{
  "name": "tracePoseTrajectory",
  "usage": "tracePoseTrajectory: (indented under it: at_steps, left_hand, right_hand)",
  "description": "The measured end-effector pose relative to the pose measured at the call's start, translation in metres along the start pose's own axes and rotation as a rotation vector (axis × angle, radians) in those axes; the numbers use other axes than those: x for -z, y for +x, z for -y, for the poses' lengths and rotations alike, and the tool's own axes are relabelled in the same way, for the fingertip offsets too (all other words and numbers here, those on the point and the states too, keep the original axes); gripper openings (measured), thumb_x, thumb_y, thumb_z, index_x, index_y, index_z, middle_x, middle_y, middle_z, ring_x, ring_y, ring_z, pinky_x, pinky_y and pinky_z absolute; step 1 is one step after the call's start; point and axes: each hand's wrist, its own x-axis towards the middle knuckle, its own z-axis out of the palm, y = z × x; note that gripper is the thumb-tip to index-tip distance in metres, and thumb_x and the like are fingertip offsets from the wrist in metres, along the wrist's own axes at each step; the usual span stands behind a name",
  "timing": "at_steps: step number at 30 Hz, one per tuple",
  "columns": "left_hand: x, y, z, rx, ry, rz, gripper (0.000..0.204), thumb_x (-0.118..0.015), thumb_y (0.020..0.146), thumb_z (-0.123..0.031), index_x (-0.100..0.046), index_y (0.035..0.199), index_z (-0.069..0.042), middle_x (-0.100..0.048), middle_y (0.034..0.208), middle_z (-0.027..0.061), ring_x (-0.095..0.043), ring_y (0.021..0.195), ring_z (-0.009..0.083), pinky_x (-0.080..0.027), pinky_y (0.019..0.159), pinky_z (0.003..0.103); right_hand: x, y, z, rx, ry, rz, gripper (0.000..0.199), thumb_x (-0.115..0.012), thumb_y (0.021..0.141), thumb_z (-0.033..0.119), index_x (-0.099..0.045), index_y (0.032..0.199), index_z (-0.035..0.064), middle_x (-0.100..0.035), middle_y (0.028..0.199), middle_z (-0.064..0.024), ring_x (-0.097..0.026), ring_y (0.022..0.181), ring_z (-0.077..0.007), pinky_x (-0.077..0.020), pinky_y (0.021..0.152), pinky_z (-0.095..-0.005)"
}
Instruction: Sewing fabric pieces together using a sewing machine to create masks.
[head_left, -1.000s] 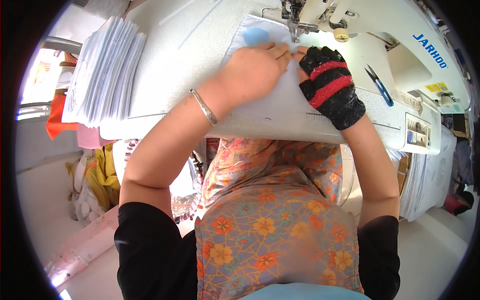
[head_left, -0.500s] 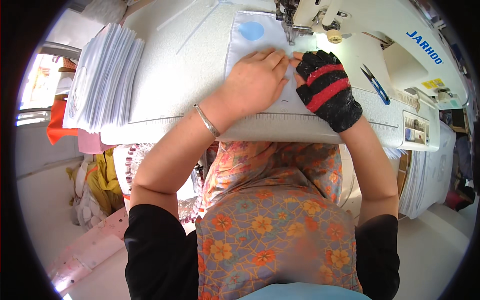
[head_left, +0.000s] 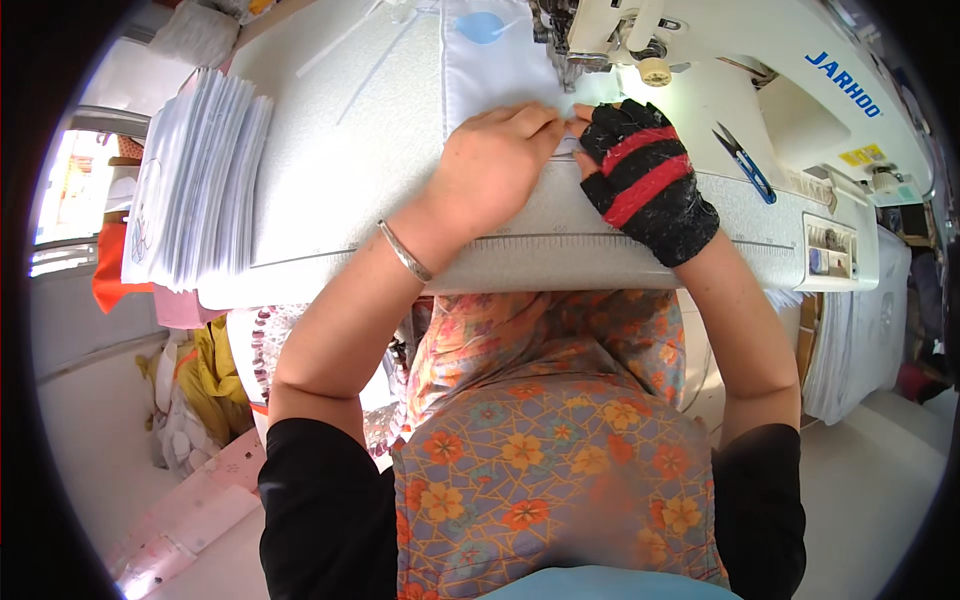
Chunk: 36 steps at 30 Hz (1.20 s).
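A piece of white cloth [head_left: 490, 80] with a pale blue oval lies on the sewing machine's bed, its right side close to the presser foot [head_left: 570, 75]. At its near edge, my left hand [head_left: 490, 165] pinches the cloth with curled fingers; a silver bangle circles the wrist. My right hand [head_left: 650, 170] wears a black fingerless glove with red stripes. Its bare thumb and fingertips close on the cloth's near right corner, almost touching my left fingertips. The exact grip is partly hidden by the fingers.
The sewing machine [head_left: 720, 35] rises over the far right. Blue-handled thread snips [head_left: 745, 165] lie right of my gloved hand. A thick stack of white cloth pieces [head_left: 200, 180] stands at the left table edge. A small parts tray [head_left: 832, 250] is set into the right front corner.
The cloth has shifted away from me and slightly left, and its near edge now shows by my fingertips. My left hand, flatter before, has curled its fingers.
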Motion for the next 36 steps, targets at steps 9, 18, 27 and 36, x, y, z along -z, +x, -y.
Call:
tracePoseTrajectory:
  at_steps: [9,18,27,36]
  left_hand:
    - [-0.007,0.012,0.020,0.047,-0.006,-0.014,0.039,-0.061,0.078,0.000,-0.069,0.116,-0.009,-0.067,0.121,0.0032,-0.068,0.102,0.0242,-0.058,0.084,0.036]
    - [0.000,0.028,0.044,0.042,0.015,0.144,0.038,-0.060,0.082,-0.003,-0.068,0.118,-0.012,-0.067,0.123,0.0023,-0.065,0.108,0.0244,-0.056,0.090,0.037]
    - [-0.008,0.016,0.054,-0.053,0.089,0.065,0.043,-0.060,0.086,-0.007,-0.065,0.128,-0.016,-0.062,0.132,0.0037,-0.059,0.118,0.0247,-0.052,0.097,0.036]
    - [0.009,0.017,0.030,0.046,0.123,0.159,0.040,-0.060,0.087,-0.010,-0.065,0.127,-0.014,-0.065,0.128,0.0040,-0.061,0.114,0.0252,-0.055,0.092,0.037]
  right_hand:
    - [-0.002,0.006,-0.001,-0.045,-0.018,0.043,0.027,-0.065,0.084,0.020,-0.066,0.107,0.0057,-0.066,0.118,-0.0132,-0.062,0.105,-0.0330,-0.0469,0.095,-0.0470]
    - [-0.002,0.003,-0.005,0.000,-0.031,0.015,0.029,-0.066,0.083,0.020,-0.066,0.107,0.0049,-0.066,0.118,-0.0145,-0.063,0.104,-0.0328,-0.0476,0.095,-0.0462]
    - [-0.005,0.002,-0.006,-0.041,-0.028,0.031,0.028,-0.065,0.085,0.021,-0.067,0.108,0.0049,-0.066,0.120,-0.0145,-0.063,0.106,-0.0327,-0.0470,0.097,-0.0463]
    - [-0.009,0.003,-0.008,-0.192,-0.156,0.085,0.039,-0.061,0.091,0.031,-0.063,0.122,0.0067,-0.060,0.133,-0.0147,-0.057,0.121,-0.0352,-0.0446,0.102,-0.0473]
